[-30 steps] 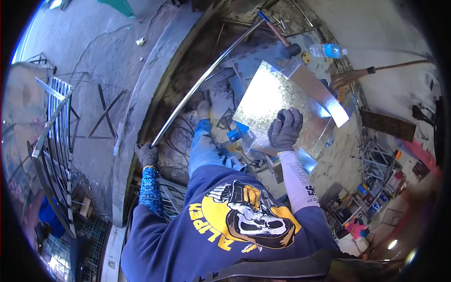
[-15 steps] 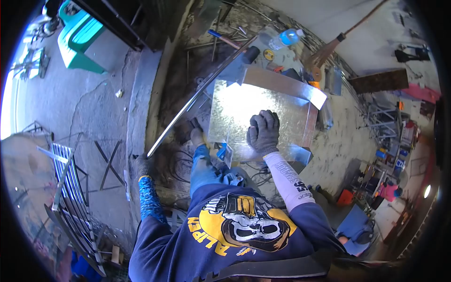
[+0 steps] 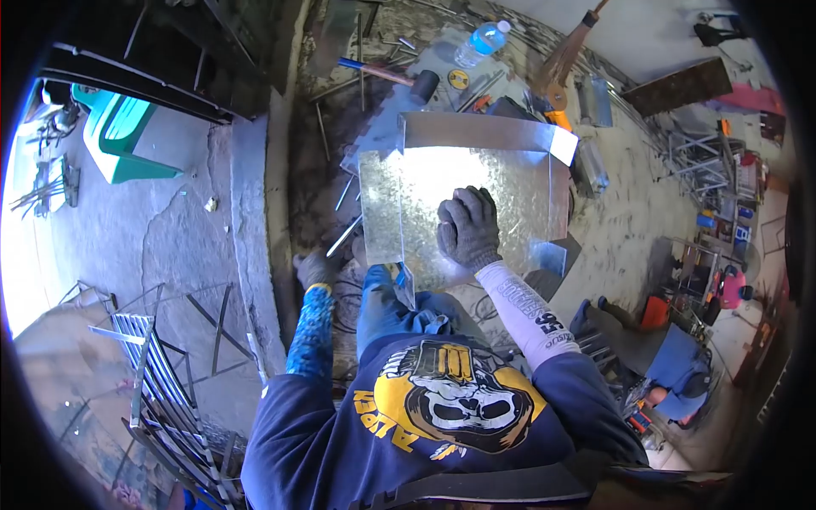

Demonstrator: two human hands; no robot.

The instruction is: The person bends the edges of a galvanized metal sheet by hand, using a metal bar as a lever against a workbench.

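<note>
- Your right hand, grey work glove, sits knuckles-up on the shiny galvanised sheet-metal panel; fingers curled together and pressing down on it, not pinching anything.
- Panel lies flat under that hand, over your blue-trousered knee; its far edge is folded up into a bright flange beyond your fingers, and a side flap is bent down just right of them.
- Your left hand, grey glove and blue patterned sleeve, is down by the concrete curb, well left of the panel. Near end of a thin steel rod lies just beside it; cannot tell if the fingers close on the rod or only rest near it.
- Beyond the panel, well past your right fingers: a wooden-handled mallet with black head, a clear plastic water bottle with blue label, a straw broom.
- Step in hand, my read: pinning the sheet steady on the knee with the right hand while the left deals with the rod at the ground.
- Next move likely calls for keeping the downward press even so the sheet doesn't slide, and freeing the left hand to come up to the panel's left edge. Mind the raw sheet edges.
</note>
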